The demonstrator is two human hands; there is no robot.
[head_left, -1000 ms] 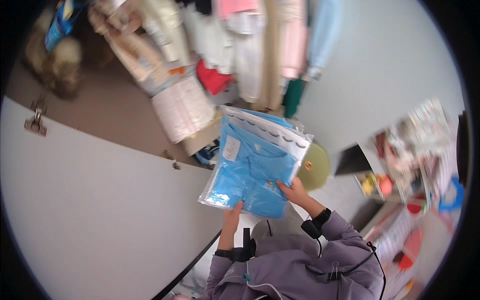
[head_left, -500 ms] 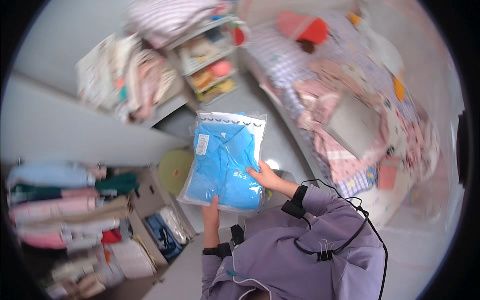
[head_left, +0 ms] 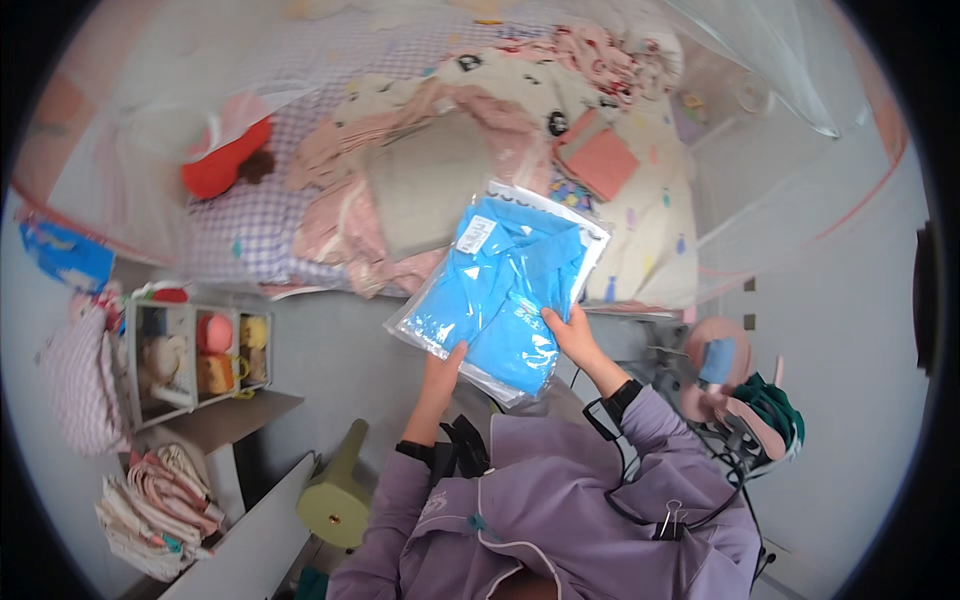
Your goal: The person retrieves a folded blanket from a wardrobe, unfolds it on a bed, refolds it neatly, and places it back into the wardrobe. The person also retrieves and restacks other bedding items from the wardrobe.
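Note:
Between my two hands is a folded blue collared shirt inside a clear plastic bag, with a white sheet showing behind its top and right edges. A small white label sits near its collar. My left hand grips the bag's lower left edge, thumb on top. At the right edge, my right hand pinches it with the thumb on the front. The fingers of both hands are mostly hidden beneath the bag. Just beyond the shirt, a grey-beige folded cloth lies on the bed.
The bed, with crumpled pink clothes and a salmon folded item, spans the far side under a sheer net. At left stand a small shelf unit and piled clothes. A green stool is by my left arm; a pink fan-like object is at right.
My view has swung to the right, from the open wardrobe to the bed. The bagged shirt has stayed in both hands and is now tilted, its top leaning right.

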